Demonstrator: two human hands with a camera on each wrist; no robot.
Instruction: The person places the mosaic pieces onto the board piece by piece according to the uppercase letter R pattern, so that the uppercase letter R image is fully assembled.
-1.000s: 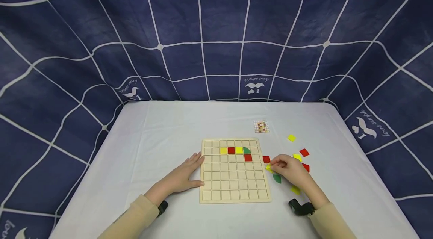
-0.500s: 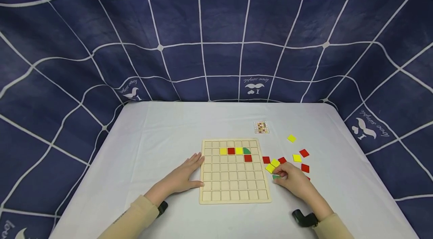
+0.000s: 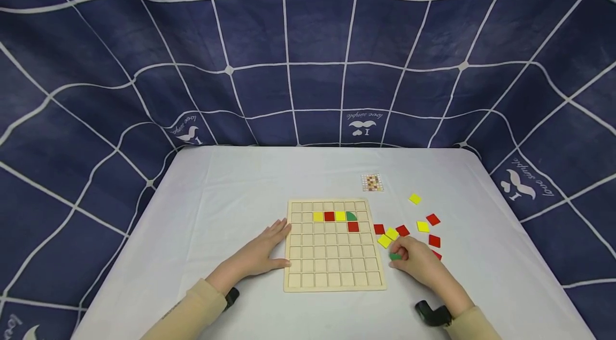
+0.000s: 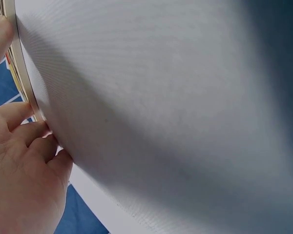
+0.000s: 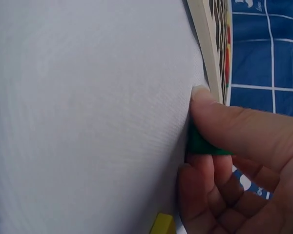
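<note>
A wooden grid board (image 3: pixel 320 265) lies on the white table, with yellow, red and green tiles in its upper rows. My left hand (image 3: pixel 263 249) rests against the board's left edge, fingers and thumb spread; the left wrist view shows its fingertips along that edge. Right of the board, my right hand (image 3: pixel 416 259) pinches a green quarter-circle tile (image 3: pixel 395 256) between thumb and fingers, low over the cloth. In the right wrist view the thumb covers part of the green tile (image 5: pixel 200 144). Two yellow tiles (image 3: pixel 387 237) lie just beyond the fingertips.
Loose red tiles (image 3: pixel 434 241) and yellow tiles (image 3: pixel 422 226) are scattered right of the board. A small patterned card (image 3: pixel 372 182) lies behind it. A dark blue checked curtain (image 3: pixel 313 89) hangs round the table's back and sides.
My right hand has left the yellow tile near the board, drawn back slightly and taken hold of the green quarter-circle tile. The left hand has stayed in place.
</note>
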